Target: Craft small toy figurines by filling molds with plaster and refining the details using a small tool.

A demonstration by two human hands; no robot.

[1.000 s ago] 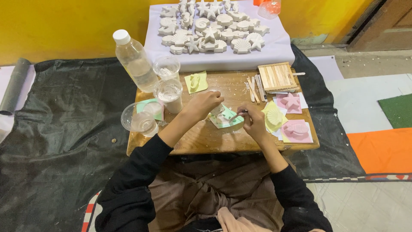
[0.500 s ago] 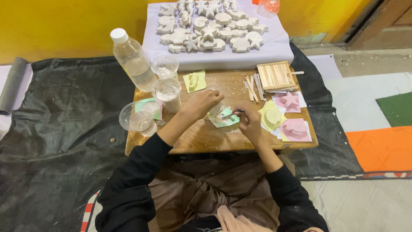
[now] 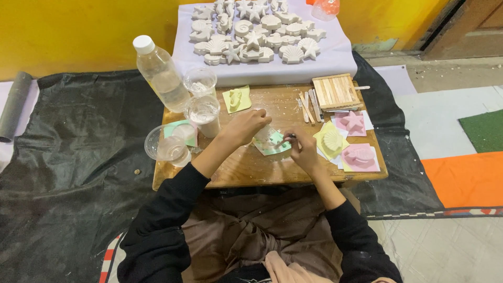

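My left hand (image 3: 245,127) rests on a small clear cup that stands on a green mould (image 3: 273,143) in the middle of the low wooden table (image 3: 246,167); the fingers curl around the cup. My right hand (image 3: 302,150) pinches a thin dark-tipped stick (image 3: 287,138) whose tip points into the green mould. Both arms wear black sleeves.
A clear plastic bottle (image 3: 160,73) and clear cups (image 3: 203,112) stand at the table's left. Pink and yellow moulds (image 3: 358,156) lie at the right, with a stack of wooden sticks (image 3: 335,93). Several white plaster shell and star casts (image 3: 254,29) lie on a white cloth behind.
The hands have barely shifted; the right hand's stick tip stays over the green mould. The camera view has moved slightly.
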